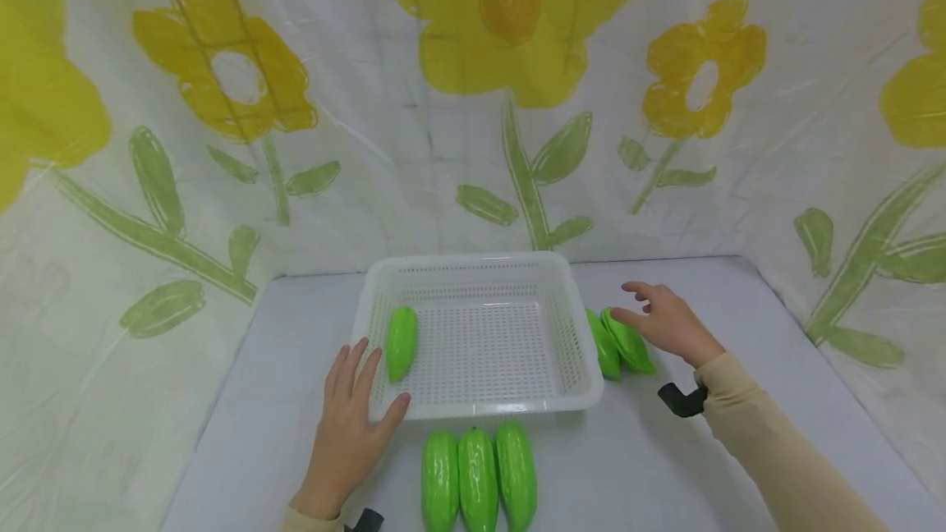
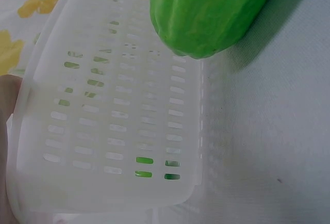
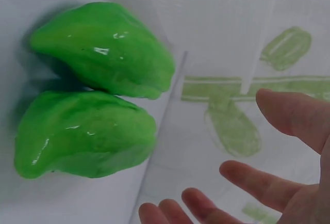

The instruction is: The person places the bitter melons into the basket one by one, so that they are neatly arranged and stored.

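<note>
A white perforated plastic basket (image 1: 473,413) stands on the table, with one long glossy green vegetable (image 1: 401,343) inside along its left wall. My left hand (image 1: 351,429) rests at the basket's front left corner, fingers spread and fairly straight at the rim. Above the table right of the basket, my right hand (image 1: 668,323) hovers with thumb and fingers apart, holding nothing. Beneath it lie two green, pointed, plump vegetables (image 3: 105,48), side by side against the basket's right side in the head view. Their exact kind I cannot tell.
In front of the basket, three long ridged green vegetables (image 1: 478,479) lie in a row. A pale cloth covers the table (image 1: 281,368). White sheeting (image 1: 355,212) painted with yellow flowers hangs behind the table and on both sides.
</note>
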A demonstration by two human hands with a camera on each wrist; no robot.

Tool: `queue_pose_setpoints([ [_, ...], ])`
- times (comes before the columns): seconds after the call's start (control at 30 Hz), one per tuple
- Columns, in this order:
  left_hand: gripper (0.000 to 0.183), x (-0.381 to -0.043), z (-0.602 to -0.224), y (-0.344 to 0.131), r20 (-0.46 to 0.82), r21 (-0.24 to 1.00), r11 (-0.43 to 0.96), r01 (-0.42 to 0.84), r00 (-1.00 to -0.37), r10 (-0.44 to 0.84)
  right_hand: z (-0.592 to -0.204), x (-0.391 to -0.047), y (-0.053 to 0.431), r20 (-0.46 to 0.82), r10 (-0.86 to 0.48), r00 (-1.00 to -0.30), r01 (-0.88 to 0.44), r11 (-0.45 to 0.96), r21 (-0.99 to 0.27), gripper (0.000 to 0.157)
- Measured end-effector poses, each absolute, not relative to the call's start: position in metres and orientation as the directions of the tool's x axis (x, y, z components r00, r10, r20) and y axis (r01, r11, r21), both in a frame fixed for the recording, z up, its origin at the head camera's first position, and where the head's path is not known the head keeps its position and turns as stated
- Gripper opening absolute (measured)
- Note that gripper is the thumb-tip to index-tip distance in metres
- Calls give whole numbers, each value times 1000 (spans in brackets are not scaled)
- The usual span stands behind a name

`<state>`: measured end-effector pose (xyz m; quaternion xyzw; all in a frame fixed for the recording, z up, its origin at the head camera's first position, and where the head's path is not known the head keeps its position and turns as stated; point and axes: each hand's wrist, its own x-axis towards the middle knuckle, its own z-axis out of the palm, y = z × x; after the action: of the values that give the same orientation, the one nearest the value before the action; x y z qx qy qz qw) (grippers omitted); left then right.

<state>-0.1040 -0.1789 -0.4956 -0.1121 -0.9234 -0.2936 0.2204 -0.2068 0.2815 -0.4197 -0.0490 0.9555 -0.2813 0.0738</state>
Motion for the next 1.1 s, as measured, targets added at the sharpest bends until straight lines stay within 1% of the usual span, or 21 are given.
queue_pose_setpoints([
  [0.37, 75, -104, -496, -178, 487, 484, 804, 345, -870, 80, -452, -218, 292, -217, -109, -970, 22, 852, -524, 73],
  [0.73, 75, -104, -497, -179, 481, 490, 803, 340, -874, 76, -470, -223, 298, -288, -95, -953, 72, 851, -520, 76],
  [1.1, 75, -104, -497, -179, 476, 485, 809, 332, -876, 74, -474, -227, 299, -325, -124, -937, 107, 788, -607, 70],
])
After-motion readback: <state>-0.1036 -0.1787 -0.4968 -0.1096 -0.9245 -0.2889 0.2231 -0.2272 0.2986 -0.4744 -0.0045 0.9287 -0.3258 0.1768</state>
